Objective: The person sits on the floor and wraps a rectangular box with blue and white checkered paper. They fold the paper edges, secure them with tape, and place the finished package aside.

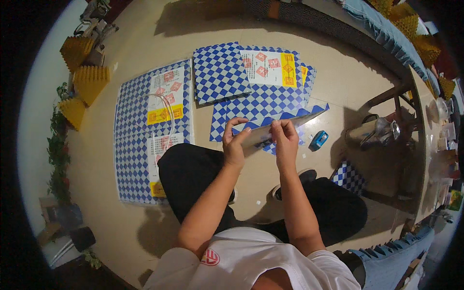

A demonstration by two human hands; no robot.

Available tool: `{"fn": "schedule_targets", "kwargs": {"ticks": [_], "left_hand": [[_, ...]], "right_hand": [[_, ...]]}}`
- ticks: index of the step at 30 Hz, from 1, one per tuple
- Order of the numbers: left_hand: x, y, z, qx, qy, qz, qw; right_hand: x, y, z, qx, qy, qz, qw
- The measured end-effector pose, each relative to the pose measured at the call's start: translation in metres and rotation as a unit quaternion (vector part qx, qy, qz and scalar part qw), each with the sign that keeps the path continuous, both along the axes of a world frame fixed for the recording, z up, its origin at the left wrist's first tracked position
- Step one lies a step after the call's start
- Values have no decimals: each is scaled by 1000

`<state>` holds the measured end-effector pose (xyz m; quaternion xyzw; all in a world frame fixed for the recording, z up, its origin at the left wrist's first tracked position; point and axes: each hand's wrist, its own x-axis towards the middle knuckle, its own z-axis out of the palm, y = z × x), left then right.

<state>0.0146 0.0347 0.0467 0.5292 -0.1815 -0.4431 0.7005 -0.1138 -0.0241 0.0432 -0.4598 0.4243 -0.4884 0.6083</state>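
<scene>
Before me I hold a blue-and-white checkered sheet (310, 115) tilted on edge, its plain pale side facing me. My right hand (286, 139) pinches its upper edge near the middle between thumb and fingers. At the sheet's left end is my left hand (235, 143), thumb on the near side and forefinger curled above; its other fingers are partly hidden. Beyond both hands, flat checkered sheets (261, 99) with white and yellow printed panels overlap on the floor. A smaller folded checkered stack (221, 74) rests against their left side, partly covering them.
At left lies a large checkered bundle (134, 145) in clear wrap with a white cord (170, 112). A small blue plastic tool (319, 140) sits on the floor to the right, near white scraps. Further right are a metal kettle (366, 132) and a wooden table (420, 152).
</scene>
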Motion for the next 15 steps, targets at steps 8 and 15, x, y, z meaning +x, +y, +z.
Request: {"fn": "schedule_targets", "kwargs": {"ticks": [8,15], "left_hand": [[5,-1,-11,1,21,-22,1000],[6,-3,-15,2,2,-7,1000]], "right_hand": [[6,1,-6,-10,-49,-11,999],[6,-1,-11,0,-37,4,999]]}}
